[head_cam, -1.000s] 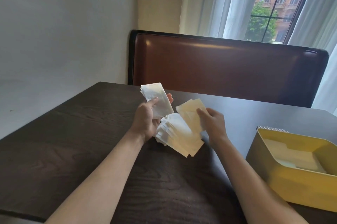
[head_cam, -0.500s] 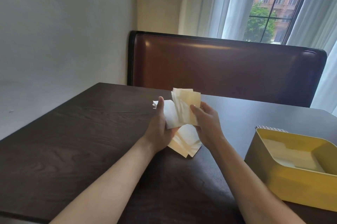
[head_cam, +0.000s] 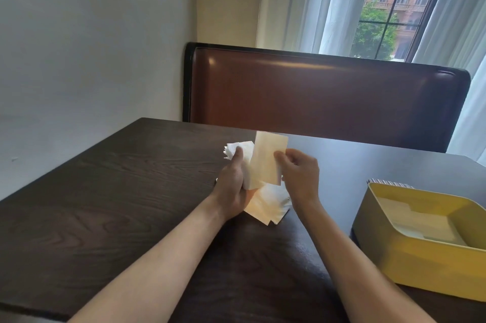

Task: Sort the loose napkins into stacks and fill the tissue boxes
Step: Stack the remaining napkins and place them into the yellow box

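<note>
Two bare forearms reach over a dark wood-grain table (head_cam: 105, 191). The left hand (head_cam: 232, 186) curls its fingers and thumb round a bundle of white napkins (head_cam: 238, 150), whose ends fan up and away to the left. The right hand (head_cam: 299, 175) pinches a cream napkin (head_cam: 267, 159) held upright, long axis running near to far, just above a loose napkin pile (head_cam: 268, 207) lying on the table. Well to the right sits a yellow tissue box (head_cam: 420, 257), open-topped, with napkins lying flat inside.

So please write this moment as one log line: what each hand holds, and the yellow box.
left hand: grips white napkins | right hand: pinches cream napkin | yellow box: open, on table
</note>
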`<action>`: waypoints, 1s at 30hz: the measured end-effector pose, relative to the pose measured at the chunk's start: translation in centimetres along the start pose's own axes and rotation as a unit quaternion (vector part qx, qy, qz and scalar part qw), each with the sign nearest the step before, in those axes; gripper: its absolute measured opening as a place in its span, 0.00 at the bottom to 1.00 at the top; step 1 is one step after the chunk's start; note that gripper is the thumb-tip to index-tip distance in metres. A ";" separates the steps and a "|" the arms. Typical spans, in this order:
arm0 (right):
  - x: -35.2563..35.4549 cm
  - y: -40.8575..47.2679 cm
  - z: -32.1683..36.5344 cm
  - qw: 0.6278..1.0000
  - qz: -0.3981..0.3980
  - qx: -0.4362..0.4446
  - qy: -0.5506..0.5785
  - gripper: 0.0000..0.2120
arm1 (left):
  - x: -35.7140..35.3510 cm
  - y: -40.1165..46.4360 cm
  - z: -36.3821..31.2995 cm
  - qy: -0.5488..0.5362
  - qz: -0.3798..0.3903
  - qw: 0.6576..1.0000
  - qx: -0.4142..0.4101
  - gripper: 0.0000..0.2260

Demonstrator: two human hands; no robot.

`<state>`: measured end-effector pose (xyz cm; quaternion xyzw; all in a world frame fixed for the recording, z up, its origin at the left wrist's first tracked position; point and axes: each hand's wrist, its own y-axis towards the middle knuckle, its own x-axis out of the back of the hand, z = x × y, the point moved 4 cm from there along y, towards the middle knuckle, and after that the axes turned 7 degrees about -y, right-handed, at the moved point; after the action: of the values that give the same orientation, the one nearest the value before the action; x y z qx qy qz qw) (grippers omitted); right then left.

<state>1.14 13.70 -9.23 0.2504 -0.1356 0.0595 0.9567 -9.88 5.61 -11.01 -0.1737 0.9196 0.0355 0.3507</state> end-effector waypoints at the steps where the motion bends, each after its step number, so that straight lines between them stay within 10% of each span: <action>1: 0.2 0.2 0.2 0.999 0.002 -0.005 0.034 0.14 | 0.0 -0.1 -0.1 -0.002 0.010 1.000 0.001 0.28; 9: -0.7 -0.6 1.6 0.988 0.150 0.007 0.046 0.10 | -0.2 -0.3 0.4 0.024 0.033 0.999 0.018 0.24; 13: 0.3 0.3 0.6 0.995 0.084 -0.042 0.038 0.08 | 0.8 0.1 -0.7 -0.049 -0.044 0.998 0.016 0.20; 21: -1.3 -0.1 -2.5 0.927 0.252 -0.072 -0.267 0.20 | 2.2 -0.2 -2.3 -0.145 -0.084 0.986 -0.008 0.13; 30: -0.1 0.1 -1.7 0.984 0.119 -0.078 -0.105 0.07 | 2.5 0.0 -2.3 -0.115 -0.069 0.991 0.010 0.15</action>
<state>1.41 14.59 -10.64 0.1617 -0.2686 0.1351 0.9399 -13.09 4.48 -10.98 -0.2278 0.8593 0.0223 0.4573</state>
